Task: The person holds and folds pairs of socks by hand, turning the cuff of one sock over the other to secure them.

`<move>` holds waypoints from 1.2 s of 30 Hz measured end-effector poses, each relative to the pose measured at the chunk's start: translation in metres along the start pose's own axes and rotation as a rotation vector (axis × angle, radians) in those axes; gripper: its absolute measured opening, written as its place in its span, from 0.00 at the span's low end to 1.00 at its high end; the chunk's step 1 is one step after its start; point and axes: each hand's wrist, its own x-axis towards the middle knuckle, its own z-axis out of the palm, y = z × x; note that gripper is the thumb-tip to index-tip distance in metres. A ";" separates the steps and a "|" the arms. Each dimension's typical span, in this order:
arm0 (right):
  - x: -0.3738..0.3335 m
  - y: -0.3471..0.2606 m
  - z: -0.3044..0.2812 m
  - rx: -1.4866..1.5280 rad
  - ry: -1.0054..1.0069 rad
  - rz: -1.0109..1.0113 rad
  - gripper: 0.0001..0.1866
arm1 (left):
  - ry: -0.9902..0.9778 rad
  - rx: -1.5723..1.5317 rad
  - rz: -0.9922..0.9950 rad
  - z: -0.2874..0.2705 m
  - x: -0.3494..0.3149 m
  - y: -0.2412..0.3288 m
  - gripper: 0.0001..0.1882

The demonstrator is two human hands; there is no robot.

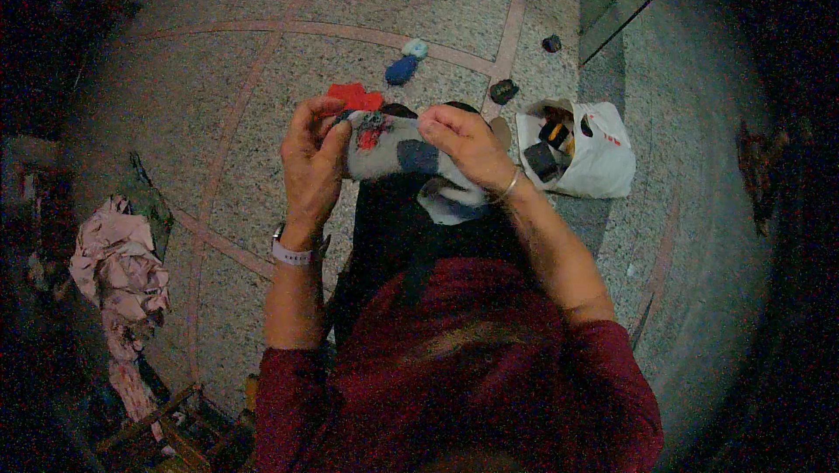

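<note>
A light grey sock (374, 158) with a dark blue-grey patch and a red and dark pattern at one end is stretched between my two hands over my lap. My left hand (313, 145) pinches the patterned end between thumb and fingers. On the other side, my right hand (468, 141) is closed on the sock's upper edge beside the dark patch. The rest of the sock, pale and loose, hangs below my right wrist. Just past my left fingers lies a red piece of cloth (357, 96) on the floor.
At the right stands a white plastic bag (607, 154) with dark rolled items inside. Dark bundles (503, 91) lie near it. Farther off are a blue bundle (401, 70) and a light blue one (415, 49). Crumpled pink cloth (122, 255) lies left, above a wooden stool (170, 425).
</note>
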 end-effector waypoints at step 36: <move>-0.061 -0.044 -0.062 0.101 0.369 0.074 0.08 | -0.684 0.181 -0.301 0.050 -0.046 -0.035 0.10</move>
